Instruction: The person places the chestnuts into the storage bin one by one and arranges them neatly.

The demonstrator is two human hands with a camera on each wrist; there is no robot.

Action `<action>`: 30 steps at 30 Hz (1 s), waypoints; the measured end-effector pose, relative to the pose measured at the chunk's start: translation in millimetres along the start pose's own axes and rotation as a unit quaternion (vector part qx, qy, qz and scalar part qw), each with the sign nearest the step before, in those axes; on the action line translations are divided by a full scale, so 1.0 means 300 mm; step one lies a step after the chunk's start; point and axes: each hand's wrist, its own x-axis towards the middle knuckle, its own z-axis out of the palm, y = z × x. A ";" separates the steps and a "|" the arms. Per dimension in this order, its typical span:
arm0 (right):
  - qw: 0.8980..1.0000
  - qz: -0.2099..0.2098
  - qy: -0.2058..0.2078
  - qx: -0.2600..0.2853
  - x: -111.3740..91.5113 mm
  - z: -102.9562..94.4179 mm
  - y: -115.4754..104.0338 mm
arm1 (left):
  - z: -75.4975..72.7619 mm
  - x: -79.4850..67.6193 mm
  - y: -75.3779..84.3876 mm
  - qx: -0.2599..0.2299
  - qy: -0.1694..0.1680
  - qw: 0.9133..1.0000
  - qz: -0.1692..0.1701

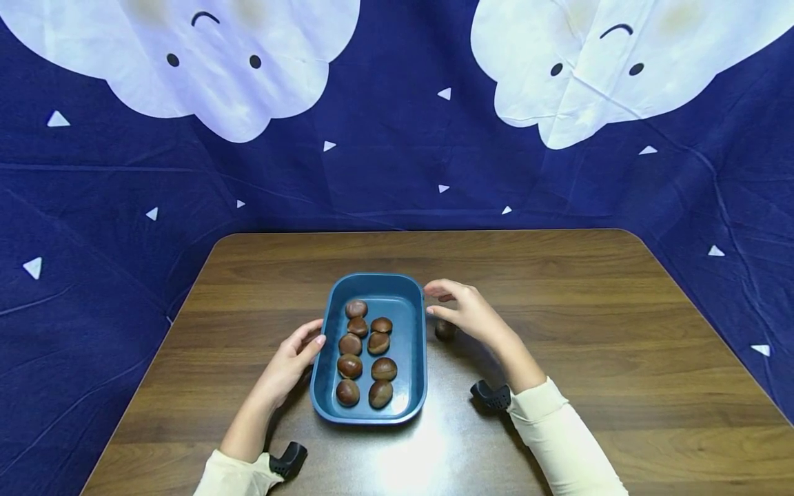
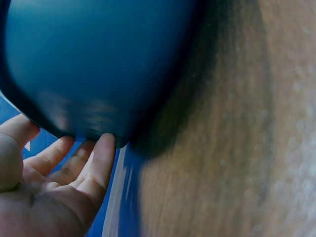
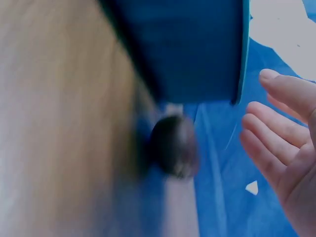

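A blue rectangular tray (image 1: pixel 369 419) stands on the wooden table with several brown chestnuts (image 1: pixel 350 366) in two rough columns inside it. My left hand (image 1: pixel 289 362) is at the tray's left side; in the left wrist view its fingertips (image 2: pixel 104 143) touch the outer wall, thumb up near the rim. On the other side, my right hand (image 1: pixel 462 308) hovers by the upper right rim, fingers loosely extended and nothing in them. One more chestnut (image 1: pixel 444 330) lies on the table below the right hand, partly hidden by it in the head view.
The brown wooden table (image 1: pixel 595 324) has rounded far corners. Behind it hangs a dark blue cloth (image 1: pixel 397 165) with white clouds and small triangles. Each wrist wears a black camera device, one by the left sleeve (image 1: pixel 232 475) and one by the right sleeve (image 1: pixel 567 441).
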 end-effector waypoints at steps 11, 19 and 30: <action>0.995 0.090 -0.049 -0.007 -0.087 -0.005 0.092 | -0.003 -0.003 0.002 0.004 0.001 1.000 -0.006; 0.994 0.078 -0.071 0.002 -0.104 0.005 0.111 | -0.001 -0.002 0.000 -0.001 0.002 1.000 -0.005; 0.995 0.082 -0.050 0.011 -0.107 0.003 0.110 | 0.000 0.001 0.002 -0.001 -0.001 1.000 -0.009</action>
